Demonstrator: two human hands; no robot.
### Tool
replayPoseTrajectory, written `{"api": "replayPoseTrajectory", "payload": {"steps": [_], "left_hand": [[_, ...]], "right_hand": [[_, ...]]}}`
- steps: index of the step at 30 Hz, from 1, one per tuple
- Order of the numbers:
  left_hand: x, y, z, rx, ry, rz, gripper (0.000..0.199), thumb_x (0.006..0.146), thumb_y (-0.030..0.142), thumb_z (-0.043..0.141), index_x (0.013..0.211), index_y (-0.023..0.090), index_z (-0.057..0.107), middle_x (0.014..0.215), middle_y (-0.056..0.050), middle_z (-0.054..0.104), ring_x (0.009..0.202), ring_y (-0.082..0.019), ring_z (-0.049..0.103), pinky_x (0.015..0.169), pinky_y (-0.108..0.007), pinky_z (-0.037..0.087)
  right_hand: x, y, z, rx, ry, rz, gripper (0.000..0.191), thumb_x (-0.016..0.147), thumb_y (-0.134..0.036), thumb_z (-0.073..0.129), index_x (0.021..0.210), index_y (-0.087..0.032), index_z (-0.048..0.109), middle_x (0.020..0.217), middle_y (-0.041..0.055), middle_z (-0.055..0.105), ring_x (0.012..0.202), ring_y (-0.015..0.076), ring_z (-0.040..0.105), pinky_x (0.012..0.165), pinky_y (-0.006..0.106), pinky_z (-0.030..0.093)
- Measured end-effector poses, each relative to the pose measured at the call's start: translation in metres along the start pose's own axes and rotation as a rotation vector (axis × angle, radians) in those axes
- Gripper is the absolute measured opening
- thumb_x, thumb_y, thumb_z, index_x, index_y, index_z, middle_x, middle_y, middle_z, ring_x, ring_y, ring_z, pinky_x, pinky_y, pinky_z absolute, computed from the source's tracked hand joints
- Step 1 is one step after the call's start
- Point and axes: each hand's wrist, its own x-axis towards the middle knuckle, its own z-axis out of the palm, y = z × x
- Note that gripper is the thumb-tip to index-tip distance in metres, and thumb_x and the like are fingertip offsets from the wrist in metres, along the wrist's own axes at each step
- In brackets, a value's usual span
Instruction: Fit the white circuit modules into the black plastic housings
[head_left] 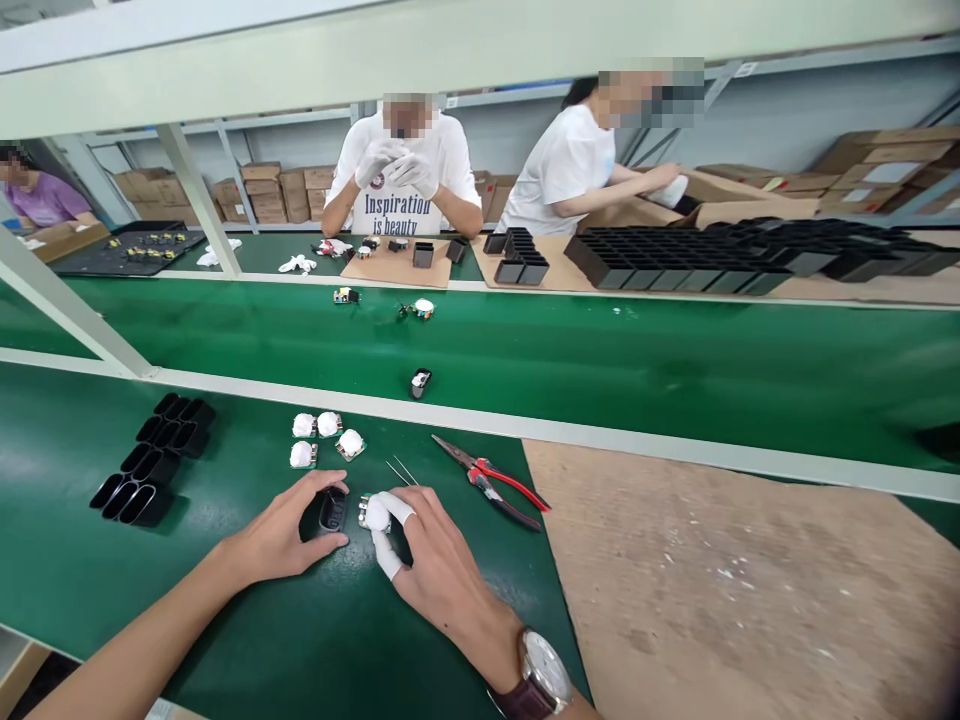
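Observation:
My left hand (277,530) curves its fingers and thumb around a small black plastic case (332,511), whose open end faces right. Just beside it, my right hand (442,565) pinches a small circuit board (364,511) topped with a white lump. White finger cots cover the thumb and index finger of that hand, and a watch (546,668) is on the wrist. Behind my hands lie several similar boards with white lumps (304,455). Red-and-black long-nose pliers (487,480) and thin metal tweezers (401,472) rest beyond my right hand.
Several empty black cases (150,465) stand in rows at the left. A cardboard sheet (735,580) covers the right of the bench. Across the green conveyor belt (637,370), which carries a filled case (420,382), co-workers sit by black boxes (675,258). A slanted post (82,310) rises at left.

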Motion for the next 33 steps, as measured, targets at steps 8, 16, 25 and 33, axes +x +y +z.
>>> {"api": "replayPoseTrajectory", "payload": {"steps": [8, 16, 25, 33], "left_hand": [[0.000, -0.005, 0.007, 0.106, 0.108, -0.031, 0.097, 0.077, 0.049, 0.092, 0.157, 0.036, 0.039, 0.136, -0.010, 0.064, 0.120, -0.031, 0.068, 0.100, -0.046, 0.061], [-0.002, 0.005, -0.027, 0.015, -0.143, -0.087, 0.111, 0.072, 0.045, 0.096, 0.163, 0.040, 0.033, 0.156, -0.012, 0.047, 0.106, -0.024, 0.068, 0.096, -0.040, 0.062], [0.003, 0.009, -0.004, 0.029, -0.073, -0.030, 0.052, 0.086, 0.043, 0.086, 0.128, 0.025, 0.062, 0.118, -0.007, 0.070, 0.100, -0.024, 0.070, 0.087, -0.036, 0.060], [0.001, 0.000, 0.008, 0.230, 0.114, 0.239, 0.061, 0.091, 0.042, 0.081, 0.142, 0.022, 0.055, 0.122, -0.012, 0.065, 0.110, -0.027, 0.067, 0.096, -0.042, 0.060]], "right_hand": [[0.004, -0.010, -0.006, 0.031, 0.105, -0.048, 0.036, 0.098, -0.010, 0.059, 0.132, -0.023, 0.055, 0.118, 0.0128, 0.063, 0.108, 0.0269, 0.063, 0.083, 0.043, 0.060], [0.004, -0.001, -0.006, 0.028, 0.159, -0.044, 0.046, 0.096, -0.007, 0.060, 0.139, -0.021, 0.053, 0.118, 0.0135, 0.064, 0.109, 0.0269, 0.063, 0.086, 0.043, 0.060], [0.000, -0.014, -0.005, 0.175, 0.158, -0.098, 0.050, 0.094, -0.007, 0.066, 0.140, -0.018, 0.052, 0.120, 0.0148, 0.066, 0.110, 0.0267, 0.063, 0.089, 0.045, 0.060], [0.000, -0.018, -0.002, 0.136, 0.151, -0.132, 0.049, 0.094, -0.006, 0.065, 0.140, -0.016, 0.052, 0.120, 0.0157, 0.067, 0.109, 0.0274, 0.064, 0.087, 0.045, 0.061]]}}
